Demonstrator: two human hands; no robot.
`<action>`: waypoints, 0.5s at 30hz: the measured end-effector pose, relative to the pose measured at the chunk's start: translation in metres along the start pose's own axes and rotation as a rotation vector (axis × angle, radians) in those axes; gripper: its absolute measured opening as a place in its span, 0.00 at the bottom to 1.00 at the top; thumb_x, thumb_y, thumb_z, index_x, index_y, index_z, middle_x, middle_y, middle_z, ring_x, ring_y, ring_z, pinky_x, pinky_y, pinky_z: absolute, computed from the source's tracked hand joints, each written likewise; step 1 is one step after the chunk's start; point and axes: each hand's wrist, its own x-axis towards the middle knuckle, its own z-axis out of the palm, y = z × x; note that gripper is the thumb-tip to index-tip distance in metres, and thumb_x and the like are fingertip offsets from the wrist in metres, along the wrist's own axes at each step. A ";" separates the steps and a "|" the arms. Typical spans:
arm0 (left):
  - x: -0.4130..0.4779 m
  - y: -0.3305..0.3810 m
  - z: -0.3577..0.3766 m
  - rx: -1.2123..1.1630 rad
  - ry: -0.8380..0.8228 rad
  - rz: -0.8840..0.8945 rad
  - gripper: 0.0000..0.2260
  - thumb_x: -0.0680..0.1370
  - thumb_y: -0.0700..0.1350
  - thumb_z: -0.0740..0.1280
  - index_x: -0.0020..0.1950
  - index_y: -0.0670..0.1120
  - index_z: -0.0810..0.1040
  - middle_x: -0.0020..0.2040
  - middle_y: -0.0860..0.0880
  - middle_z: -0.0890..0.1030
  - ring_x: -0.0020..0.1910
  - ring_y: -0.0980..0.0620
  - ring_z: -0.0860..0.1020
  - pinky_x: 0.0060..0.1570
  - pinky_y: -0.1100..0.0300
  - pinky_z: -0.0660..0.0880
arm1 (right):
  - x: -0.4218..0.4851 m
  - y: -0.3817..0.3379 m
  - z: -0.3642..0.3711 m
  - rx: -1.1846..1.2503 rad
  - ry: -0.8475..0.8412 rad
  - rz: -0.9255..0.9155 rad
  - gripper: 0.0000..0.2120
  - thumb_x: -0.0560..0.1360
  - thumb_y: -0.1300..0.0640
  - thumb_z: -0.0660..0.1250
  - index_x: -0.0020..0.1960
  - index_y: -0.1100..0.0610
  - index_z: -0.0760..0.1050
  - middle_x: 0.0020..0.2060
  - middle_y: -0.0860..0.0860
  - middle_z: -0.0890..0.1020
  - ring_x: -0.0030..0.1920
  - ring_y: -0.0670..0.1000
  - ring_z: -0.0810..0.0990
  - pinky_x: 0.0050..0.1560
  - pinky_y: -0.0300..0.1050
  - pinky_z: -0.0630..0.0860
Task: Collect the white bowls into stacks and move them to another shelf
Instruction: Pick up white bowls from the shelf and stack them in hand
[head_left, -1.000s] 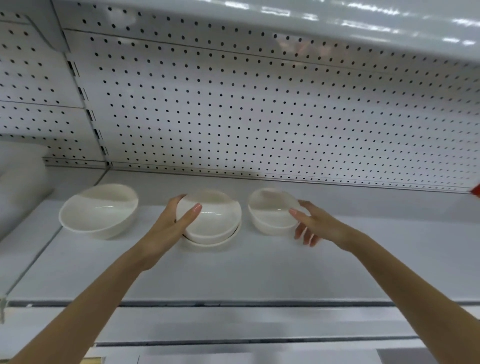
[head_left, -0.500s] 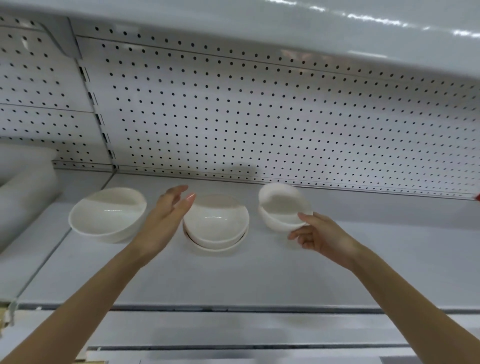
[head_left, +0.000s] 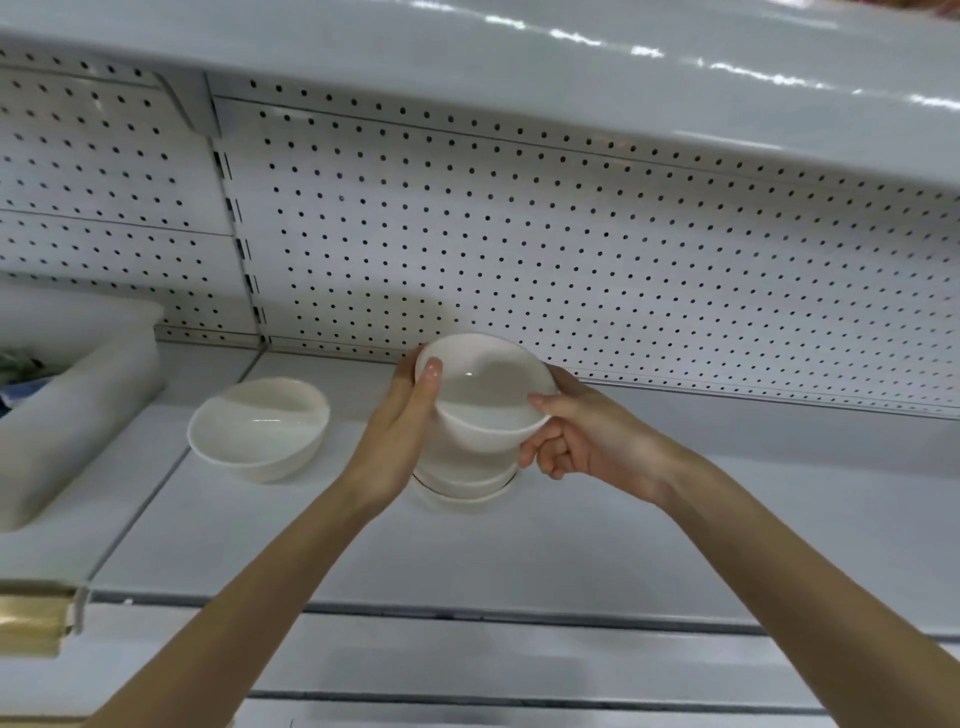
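Note:
A small white bowl (head_left: 485, 400) is held in the air, tilted toward me, right above a stack of two white bowls (head_left: 467, 480) on the shelf (head_left: 675, 519). My left hand (head_left: 400, 441) grips its left side, thumb on the rim. Gripping the right side is my right hand (head_left: 587, 441), thumb over the rim and fingers curled below. A larger white bowl (head_left: 260, 426) sits tilted on the shelf to the left, apart from the stack.
A pegboard wall (head_left: 571, 249) backs the shelf, and an upper shelf (head_left: 571, 67) hangs close overhead. A white tub (head_left: 72, 405) stands at the far left on the neighbouring shelf section. Bare shelf lies right of the stack.
My right hand lifted the right-hand bowl and carried it left over the stack. My left hand came off the stack and took the bowl's left side.

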 end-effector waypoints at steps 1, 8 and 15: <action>0.000 -0.001 0.001 0.001 0.011 -0.016 0.17 0.80 0.59 0.51 0.67 0.57 0.65 0.58 0.67 0.71 0.52 0.81 0.68 0.50 0.82 0.64 | 0.002 0.001 0.003 -0.010 -0.007 0.004 0.14 0.81 0.54 0.59 0.66 0.48 0.65 0.35 0.63 0.80 0.27 0.52 0.75 0.30 0.42 0.73; -0.002 -0.020 0.000 0.001 0.044 -0.074 0.15 0.81 0.58 0.53 0.66 0.57 0.64 0.63 0.56 0.72 0.57 0.63 0.72 0.48 0.73 0.66 | 0.003 0.008 0.007 -0.271 -0.017 -0.047 0.25 0.76 0.50 0.68 0.69 0.45 0.63 0.37 0.57 0.82 0.31 0.50 0.77 0.35 0.41 0.75; -0.004 -0.030 0.002 -0.022 0.031 -0.071 0.15 0.81 0.57 0.54 0.68 0.57 0.62 0.68 0.53 0.70 0.63 0.58 0.70 0.54 0.69 0.65 | 0.011 0.020 0.006 -0.401 0.103 -0.143 0.28 0.72 0.56 0.73 0.68 0.43 0.67 0.23 0.44 0.74 0.25 0.41 0.71 0.28 0.33 0.68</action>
